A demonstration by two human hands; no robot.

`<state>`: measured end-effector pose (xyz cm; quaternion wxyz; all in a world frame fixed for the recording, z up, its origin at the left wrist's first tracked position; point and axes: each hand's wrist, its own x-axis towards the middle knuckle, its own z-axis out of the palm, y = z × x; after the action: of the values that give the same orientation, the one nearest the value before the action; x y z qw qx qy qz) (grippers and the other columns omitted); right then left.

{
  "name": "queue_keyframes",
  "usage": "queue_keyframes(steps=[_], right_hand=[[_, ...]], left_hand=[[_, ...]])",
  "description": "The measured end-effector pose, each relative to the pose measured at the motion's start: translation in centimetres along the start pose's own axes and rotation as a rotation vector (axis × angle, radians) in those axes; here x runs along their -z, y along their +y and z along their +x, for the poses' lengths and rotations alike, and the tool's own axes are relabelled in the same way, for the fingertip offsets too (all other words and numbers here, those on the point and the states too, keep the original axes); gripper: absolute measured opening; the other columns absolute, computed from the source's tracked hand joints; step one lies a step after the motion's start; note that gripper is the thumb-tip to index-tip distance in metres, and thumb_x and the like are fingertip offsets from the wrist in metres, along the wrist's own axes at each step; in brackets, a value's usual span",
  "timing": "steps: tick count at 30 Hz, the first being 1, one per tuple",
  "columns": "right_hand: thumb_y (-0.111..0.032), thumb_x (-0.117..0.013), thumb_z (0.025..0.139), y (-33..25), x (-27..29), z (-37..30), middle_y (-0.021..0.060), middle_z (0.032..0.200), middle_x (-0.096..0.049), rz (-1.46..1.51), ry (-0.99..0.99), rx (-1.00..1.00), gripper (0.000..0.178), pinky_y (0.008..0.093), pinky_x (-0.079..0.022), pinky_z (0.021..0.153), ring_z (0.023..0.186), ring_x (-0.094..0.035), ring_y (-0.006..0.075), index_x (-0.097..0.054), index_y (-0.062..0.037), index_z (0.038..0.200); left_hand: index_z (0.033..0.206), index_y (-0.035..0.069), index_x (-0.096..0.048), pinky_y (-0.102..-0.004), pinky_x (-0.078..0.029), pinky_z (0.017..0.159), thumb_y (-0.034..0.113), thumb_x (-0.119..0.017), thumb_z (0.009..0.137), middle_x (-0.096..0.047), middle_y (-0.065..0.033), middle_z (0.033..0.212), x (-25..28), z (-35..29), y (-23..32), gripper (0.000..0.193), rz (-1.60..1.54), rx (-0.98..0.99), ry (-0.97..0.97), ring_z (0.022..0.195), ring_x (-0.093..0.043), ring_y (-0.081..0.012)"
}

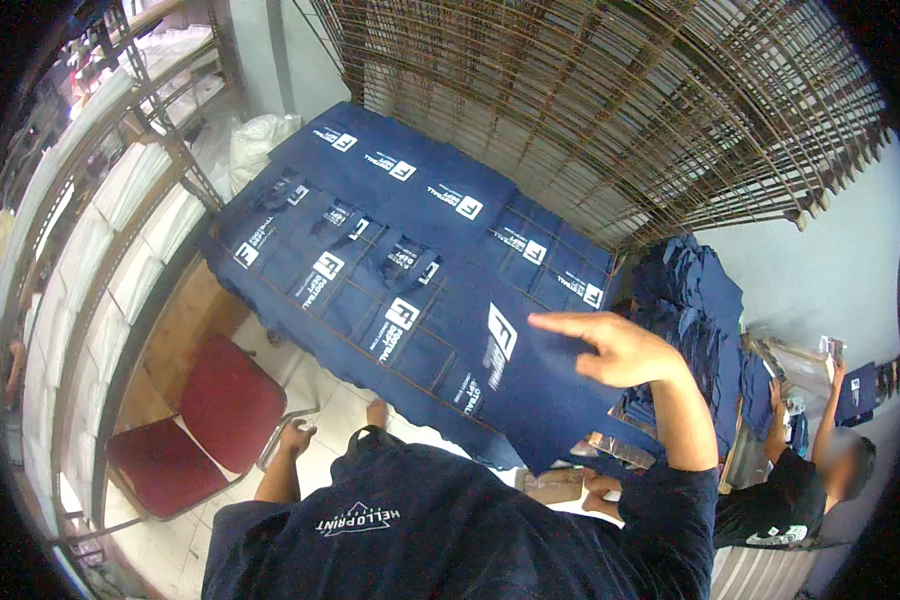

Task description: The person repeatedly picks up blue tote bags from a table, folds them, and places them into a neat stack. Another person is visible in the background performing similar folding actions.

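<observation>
My right hand (pixel 620 348) is over a dark navy fabric panel (pixel 550 375) with a white print. Its index finger stretches out to the edge of that print, with the other fingers partly bent and nothing held. Whether the fingertip touches the cloth, I cannot tell. Beneath lies a broad layer of navy printed panels (pixel 355 265), set out in overlapping rows. My left hand (pixel 295 437) hangs low at my side, fingers curled, near the metal frame of a red chair (pixel 235 400). No object shows in it.
Wire drying racks (pixel 610 100) lean above the far side. To the right hangs a thick bunch of navy fabric pieces (pixel 685 300). A co-worker (pixel 780 500) stands at the right with arms raised. Shelves of stacked white sheets (pixel 100 250) line the left.
</observation>
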<state>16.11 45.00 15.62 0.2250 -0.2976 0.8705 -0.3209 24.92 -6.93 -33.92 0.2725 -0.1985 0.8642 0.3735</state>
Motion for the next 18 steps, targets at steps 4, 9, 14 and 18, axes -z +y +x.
queue_keyframes(steps=[4,9,14,18], right_hand=[[0.007,-0.046,0.057,4.5,-0.2,0.0,0.0144,0.132,-0.042,0.622,0.540,-0.096,0.072,0.0316,-0.027,0.103,0.125,-0.037,0.0228,-0.039,0.0052,0.128],[0.010,-0.044,0.052,18.1,-8.0,1.7,0.0135,0.138,-0.034,0.858,1.213,-0.053,0.078,0.0272,-0.032,0.098,0.127,-0.033,0.0194,-0.036,0.0059,0.130],[0.015,-0.038,0.060,29.8,-13.3,6.4,0.0114,0.140,-0.030,1.051,1.375,-0.182,0.074,0.0218,-0.041,0.078,0.113,-0.044,0.0157,-0.035,0.0009,0.132],[0.016,-0.038,0.066,34.2,-12.8,8.5,0.0098,0.141,-0.030,1.009,1.367,-0.491,0.068,0.0209,-0.039,0.070,0.103,-0.047,0.0126,-0.036,0.0002,0.132]], left_hand=[[0.113,0.003,-0.055,-0.0365,-0.042,0.090,0.036,-0.068,0.070,-0.057,-0.0232,0.110,-0.4,0.5,-2.8,0.056,-0.039,0.054,0.051,0.104,-0.055,-0.0318],[0.110,0.001,-0.056,-0.0357,-0.047,0.073,0.033,-0.072,0.067,-0.063,-0.0165,0.096,3.1,-2.4,2.0,0.055,0.167,0.097,0.042,0.085,-0.061,-0.0268],[0.116,0.005,-0.053,-0.0358,-0.046,0.084,0.036,-0.069,0.071,-0.060,-0.0185,0.107,6.6,-0.6,-2.1,0.057,0.000,0.244,0.014,0.101,-0.057,-0.0298],[0.116,0.005,-0.054,-0.0353,-0.046,0.084,0.037,-0.070,0.070,-0.059,-0.0195,0.108,8.6,0.6,-9.2,0.058,-0.064,0.185,0.150,0.100,-0.058,-0.0299]])
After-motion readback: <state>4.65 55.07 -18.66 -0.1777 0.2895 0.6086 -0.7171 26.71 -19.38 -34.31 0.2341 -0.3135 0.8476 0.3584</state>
